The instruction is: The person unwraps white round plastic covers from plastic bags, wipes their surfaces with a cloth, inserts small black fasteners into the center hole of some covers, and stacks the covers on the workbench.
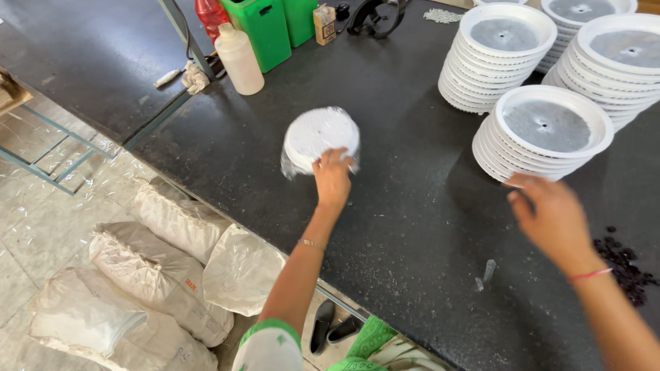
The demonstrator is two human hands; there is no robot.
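My left hand (333, 177) pinches the near edge of a round white plastic disc in a clear film wrap (321, 138), resting mid-way on the dark speckled counter (405, 206). My right hand (550, 214), fingers loosely spread, hovers just by the nearest stack of white rimmed plastic plates with grey centres (543, 134). The slick wrap could slide from my pinch; a careless reach might topple that stack.

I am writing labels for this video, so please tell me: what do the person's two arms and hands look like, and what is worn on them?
Both hands are bare, without gloves. The left hand has a thin pale metal bangle on its wrist, and a short green-and-white sleeve covers the upper arm. The right hand has a thin pink thread band around its wrist; no sleeve shows on that arm.
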